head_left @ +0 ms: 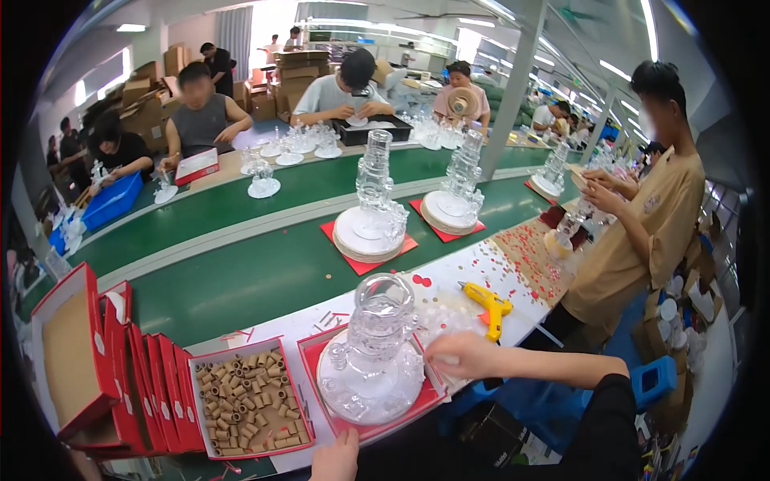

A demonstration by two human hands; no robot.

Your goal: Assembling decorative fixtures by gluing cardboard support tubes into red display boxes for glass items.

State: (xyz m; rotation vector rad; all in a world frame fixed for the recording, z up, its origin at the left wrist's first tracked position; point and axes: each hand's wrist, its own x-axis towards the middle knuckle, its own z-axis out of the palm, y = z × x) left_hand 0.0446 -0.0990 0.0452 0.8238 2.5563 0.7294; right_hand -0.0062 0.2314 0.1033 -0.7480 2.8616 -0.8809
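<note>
A tall clear model with stacked rings stands upright on a round white base. That base sits inside a shallow red box tray in front of me. At the tray's near rim, my left hand has its fingers closed on the edge; part of the hand is cut off by the lower border. My right hand is curled at the tray's right side, close to the clear model. What its fingers hold, if anything, is hidden.
An open box of short brown cardboard tubes lies left of the tray, beside stacked red boxes. A yellow glue gun lies to the right. Similar clear models ride on the green conveyor. A co-worker stands at right.
</note>
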